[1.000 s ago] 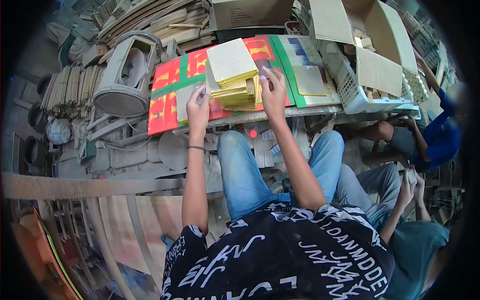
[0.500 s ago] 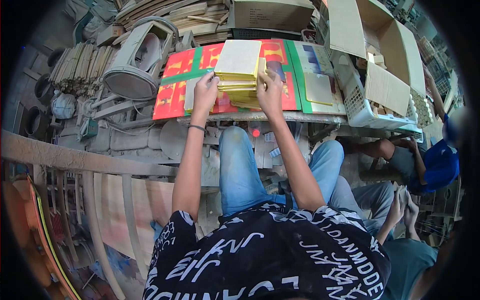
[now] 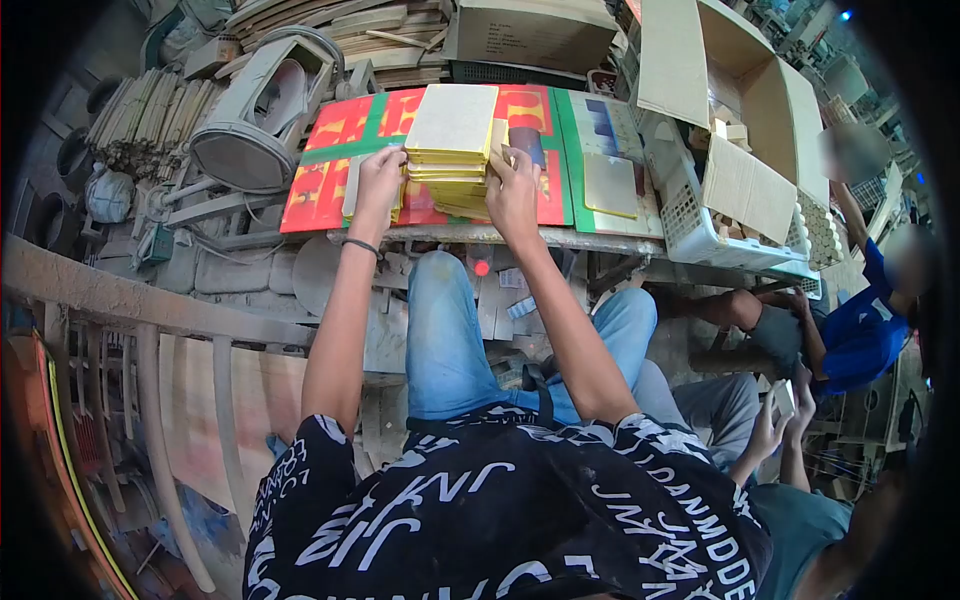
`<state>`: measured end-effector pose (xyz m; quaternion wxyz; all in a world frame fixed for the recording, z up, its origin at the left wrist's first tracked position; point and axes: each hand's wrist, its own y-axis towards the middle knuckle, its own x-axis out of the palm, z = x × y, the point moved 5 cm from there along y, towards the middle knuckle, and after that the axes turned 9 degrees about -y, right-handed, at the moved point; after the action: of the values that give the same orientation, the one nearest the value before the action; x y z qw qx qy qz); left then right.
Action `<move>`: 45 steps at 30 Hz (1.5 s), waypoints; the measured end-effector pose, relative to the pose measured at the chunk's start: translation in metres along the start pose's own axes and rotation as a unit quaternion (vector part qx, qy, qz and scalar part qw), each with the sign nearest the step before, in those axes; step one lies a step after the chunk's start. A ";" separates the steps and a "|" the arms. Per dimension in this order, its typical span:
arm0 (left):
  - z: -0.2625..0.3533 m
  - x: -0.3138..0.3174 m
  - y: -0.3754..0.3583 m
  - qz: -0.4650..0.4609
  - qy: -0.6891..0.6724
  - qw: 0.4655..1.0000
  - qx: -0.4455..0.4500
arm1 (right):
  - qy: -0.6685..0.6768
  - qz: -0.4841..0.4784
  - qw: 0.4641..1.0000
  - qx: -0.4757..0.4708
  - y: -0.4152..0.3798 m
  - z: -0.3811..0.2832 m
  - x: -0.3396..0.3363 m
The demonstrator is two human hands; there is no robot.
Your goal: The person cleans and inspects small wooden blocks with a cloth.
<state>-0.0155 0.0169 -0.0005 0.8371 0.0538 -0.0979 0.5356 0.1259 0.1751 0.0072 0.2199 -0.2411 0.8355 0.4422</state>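
A stack of pale panels with yellow edges stands on the red and green table cover. At the stack's left side is my left hand, its fingers closed on the edge. My right hand pinches the right side, where a narrow pale piece shows beside the stack. More yellow-edged panels lie beneath, partly hidden by my hands. One separate panel lies flat to the right.
Right of the table cover, a white crate stands by an open cardboard box. A round-ended frame and bundled sticks are at left. Two people sit at right, one holding a small pale piece.
The whole view has shifted, so the table and stack appear farther left. Both my hands stay at the stack's sides. The piece held by the nearer person at right has turned.
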 end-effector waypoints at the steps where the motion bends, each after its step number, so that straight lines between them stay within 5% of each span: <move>1: 0.001 0.000 -0.005 0.006 0.005 1.000 -0.007 | 0.000 -0.003 1.000 0.000 0.000 0.002 -0.002; 5: 0.001 -0.014 -0.021 -0.011 -0.107 0.993 -0.040 | 0.012 -0.011 0.999 -0.037 -0.007 0.007 -0.015; 7: -0.016 -0.034 -0.033 0.054 -0.099 0.994 -0.007 | 0.072 -0.010 0.997 -0.031 -0.019 0.013 -0.035; 11: -0.057 -0.106 -0.030 0.178 0.164 0.970 0.026 | 0.177 -0.092 0.979 0.052 -0.098 0.047 -0.075; 13: -0.074 -0.124 -0.015 0.167 0.177 0.966 0.091 | 0.175 -0.123 0.973 0.091 -0.157 0.079 -0.084; 15: -0.040 -0.090 -0.036 0.214 0.462 0.860 0.029 | 0.190 -0.150 0.953 0.184 -0.204 0.097 -0.106; 19: -0.051 -0.063 -0.025 0.138 0.533 0.835 -0.009 | 0.181 -0.128 0.937 0.270 -0.225 0.111 -0.143; 24: -0.071 -0.067 -0.010 0.163 0.610 0.774 0.040 | 0.118 -0.040 0.951 0.284 -0.223 0.158 -0.144; 25: -0.071 -0.071 -0.008 0.163 0.589 0.788 0.073 | 0.114 -0.043 0.935 0.334 -0.226 0.165 -0.139; 27: -0.076 -0.083 -0.003 0.159 0.542 0.823 0.060 | 0.027 -0.034 0.965 0.258 -0.226 0.177 -0.124; 29: -0.064 -0.075 -0.006 0.168 0.572 0.802 0.039 | 0.038 -0.011 0.969 0.243 -0.222 0.176 -0.115; 32: -0.044 -0.072 -0.014 0.186 0.549 0.801 0.149 | 0.035 -0.036 0.983 0.178 -0.213 0.157 -0.114; 34: -0.027 -0.082 -0.018 0.171 0.503 0.796 0.289 | 0.045 -0.050 0.967 0.245 -0.209 0.158 -0.120; 37: 0.010 -0.088 -0.054 0.206 0.424 0.847 0.246 | 0.099 -0.005 0.953 0.286 -0.220 0.166 -0.126; 39: 0.005 -0.116 -0.073 0.238 0.475 0.797 0.288 | 0.133 0.017 0.943 0.305 -0.223 0.167 -0.127; 40: -0.027 -0.152 -0.069 0.225 0.218 0.945 0.091 | 0.171 0.031 0.930 0.323 -0.224 0.169 -0.129; 41: -0.024 -0.138 -0.097 0.174 0.137 0.974 0.055 | 0.171 0.039 0.932 0.319 -0.221 0.171 -0.128; 42: -0.012 -0.110 -0.137 0.122 0.057 0.991 0.015 | 0.200 0.048 0.921 0.330 -0.222 0.173 -0.125; 44: -0.023 -0.083 -0.176 0.188 -0.211 0.950 -0.136 | 0.224 0.062 0.915 0.331 -0.221 0.175 -0.120; 45: -0.027 -0.068 -0.194 0.189 -0.232 0.944 -0.139 | 0.225 0.068 0.915 0.328 -0.221 0.174 -0.119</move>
<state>0.1355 -0.1191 -0.0392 0.6738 0.0402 -0.3710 0.6377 0.3782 0.2375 -0.1531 0.0625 -0.1913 0.9753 0.0914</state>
